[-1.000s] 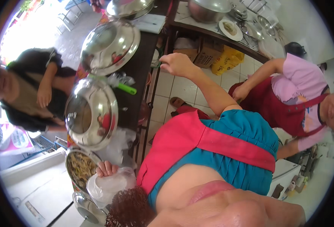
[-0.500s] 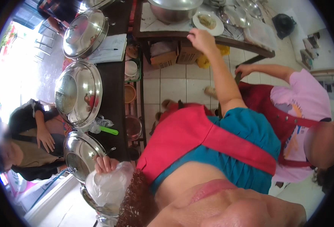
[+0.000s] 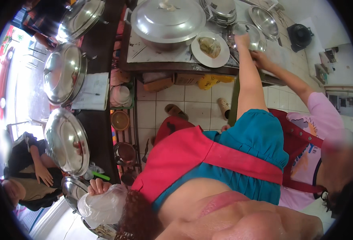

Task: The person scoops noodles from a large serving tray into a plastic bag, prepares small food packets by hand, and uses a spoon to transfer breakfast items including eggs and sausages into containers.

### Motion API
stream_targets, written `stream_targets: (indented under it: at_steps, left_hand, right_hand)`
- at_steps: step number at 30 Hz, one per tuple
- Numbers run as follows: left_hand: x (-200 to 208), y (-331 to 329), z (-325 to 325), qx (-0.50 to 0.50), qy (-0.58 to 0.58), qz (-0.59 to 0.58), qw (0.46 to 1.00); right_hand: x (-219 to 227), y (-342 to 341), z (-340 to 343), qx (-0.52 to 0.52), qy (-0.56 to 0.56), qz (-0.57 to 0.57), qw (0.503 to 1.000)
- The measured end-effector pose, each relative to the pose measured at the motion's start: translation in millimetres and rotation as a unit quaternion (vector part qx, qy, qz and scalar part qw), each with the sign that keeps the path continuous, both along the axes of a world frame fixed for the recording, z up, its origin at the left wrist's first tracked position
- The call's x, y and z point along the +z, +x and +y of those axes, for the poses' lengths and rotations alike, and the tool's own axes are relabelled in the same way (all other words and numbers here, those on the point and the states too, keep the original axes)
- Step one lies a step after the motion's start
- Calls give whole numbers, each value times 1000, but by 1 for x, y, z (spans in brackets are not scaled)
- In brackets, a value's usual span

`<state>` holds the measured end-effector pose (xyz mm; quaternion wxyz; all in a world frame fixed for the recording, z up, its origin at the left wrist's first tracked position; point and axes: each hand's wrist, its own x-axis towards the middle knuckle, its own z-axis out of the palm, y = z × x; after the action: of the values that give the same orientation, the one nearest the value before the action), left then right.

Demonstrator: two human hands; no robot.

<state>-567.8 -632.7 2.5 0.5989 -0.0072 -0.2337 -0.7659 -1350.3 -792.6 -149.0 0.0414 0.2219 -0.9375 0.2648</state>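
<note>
Visibly, the left hand (image 3: 99, 187) clutches a crumpled, translucent bag (image 3: 103, 205), the right hand's (image 3: 242, 40) unclear.

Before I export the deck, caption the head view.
Left hand holding a plastic bag, right hand extended over a metal dish.

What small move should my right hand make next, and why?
I'd probably ease your right hand slightly left, since the co-worker's hand looks very close to your forearm, and both hands seem to be at the same shiny metalware. Your left hand appears busy holding the plastic bag.
</note>
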Motion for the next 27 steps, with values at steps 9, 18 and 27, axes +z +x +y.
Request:
stream_targets:
  at_steps: [9,18,27]
  left_hand:
    - [-2,-78,-45,18,34,-15,999]
    - [20,-64,-33,52,69,9,996]
    - [18,-19,76,245,25,102,964]
  right_hand:
    - [-7,-107,-26,-63,117,-11,991]
    - [74,-109,-11,60,217,269,936]
    - [250,143,-14,217,-74,403,886]
